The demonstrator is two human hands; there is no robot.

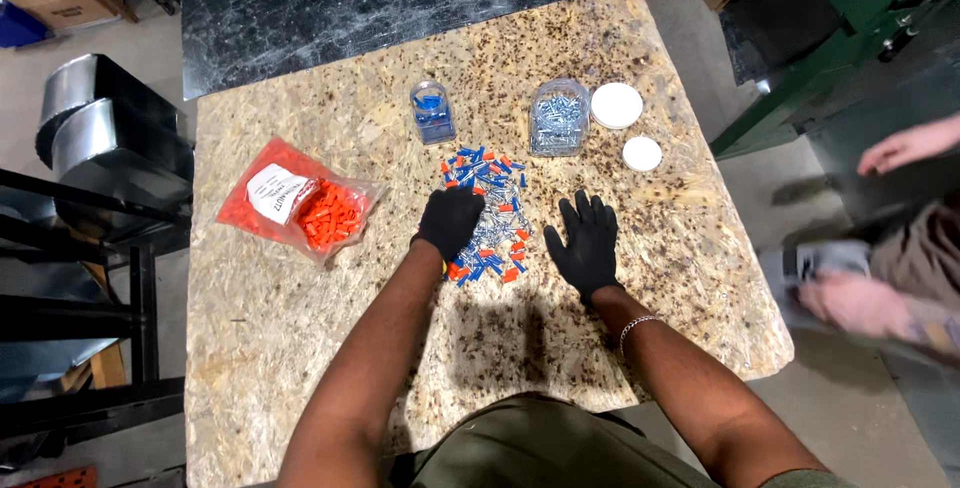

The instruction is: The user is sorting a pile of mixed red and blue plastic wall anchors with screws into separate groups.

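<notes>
At the left of the worktop point(300, 348) lies a clear bag point(300, 200) of orange caps with a white label. To its right, further back, stands a small clear jar point(432, 112) holding blue pieces. In front of that jar a mixed pile point(490, 210) of blue and orange caps and silver screws is spread out. The left hand point(450, 221), in a black glove, rests on the pile's left edge with fingers curled down into the pieces; whether it pinches one cannot be told. The right hand point(587, 245), also gloved, lies flat just right of the pile, fingers spread, holding nothing. Behind it stands a jar of screws point(559, 116), then two white lids point(617, 106). At the far right another person's hands point(850, 300) are blurred.
</notes>
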